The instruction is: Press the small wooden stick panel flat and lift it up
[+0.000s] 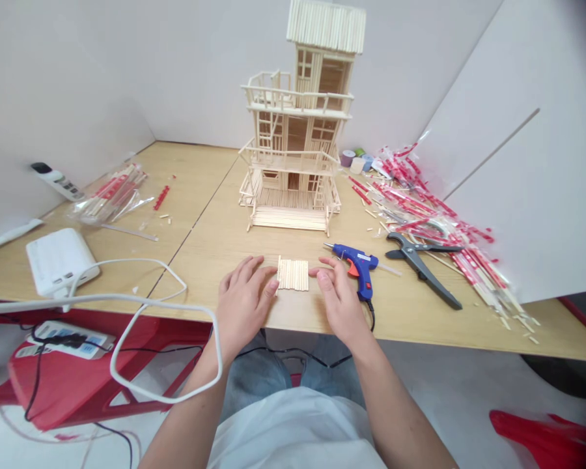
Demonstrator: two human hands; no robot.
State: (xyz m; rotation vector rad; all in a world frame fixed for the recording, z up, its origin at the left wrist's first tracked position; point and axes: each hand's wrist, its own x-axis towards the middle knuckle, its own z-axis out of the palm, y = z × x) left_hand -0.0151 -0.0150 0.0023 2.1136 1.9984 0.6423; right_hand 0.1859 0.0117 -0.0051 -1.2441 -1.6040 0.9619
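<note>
A small panel of pale sticks laid side by side (293,275) lies flat on the wooden table (215,244). At its left edge is my left hand (247,296), fingers apart, thumb and forefinger close to the panel. On the other side my right hand (339,296) rests with its fingers apart, the forefinger near the panel's right edge. Neither hand grips anything. A blue glue gun (359,264) lies just beyond my right hand. Behind the panel stands a three-storey stick house (295,143) with railings and a slatted roof.
Grey-black cutters (422,267) and piles of red-and-white wrapped sticks (454,241) lie to the right. At the left are a white power bank (61,260), a looping white cable (217,339) and more bagged sticks (112,195). A red stool (73,384) holds a power strip (73,340).
</note>
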